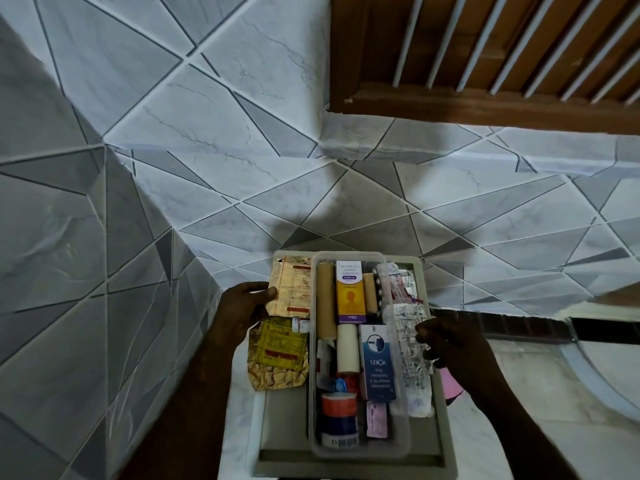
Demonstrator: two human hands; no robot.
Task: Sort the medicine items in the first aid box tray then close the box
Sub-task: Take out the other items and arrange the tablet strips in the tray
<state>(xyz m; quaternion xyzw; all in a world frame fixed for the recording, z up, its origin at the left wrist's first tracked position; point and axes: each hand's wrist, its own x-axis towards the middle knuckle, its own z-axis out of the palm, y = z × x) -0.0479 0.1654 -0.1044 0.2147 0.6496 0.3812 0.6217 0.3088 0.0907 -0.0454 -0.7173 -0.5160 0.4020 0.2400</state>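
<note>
**Head view: both hands on blister strips at the first aid box**

Head camera looks down on a grey first aid box (349, 460) on a pale surface (540, 441) by a tiled wall. A clear tray (358, 453) sits inside it, and it's packed: an orange-and-purple syrup carton (350, 292) at the far end, tan bandage rolls (327, 299) beside it, a white roll (348, 348) nearer, a blue carton (377, 365) to its right, a red, white and blue container (339, 419) at the near end.

The left hand (242, 306) pinches a gold foil blister strip (291, 289) at the box's far-left corner, thumb on top. Just nearer lies a crumpled yellow-and-gold sachet (278, 358).

On the right, the right hand (453, 344) grips a silver blister strip (410, 337) along the tray's right edge. A pink packet (450, 384) peeks out beneath that hand.
</note>
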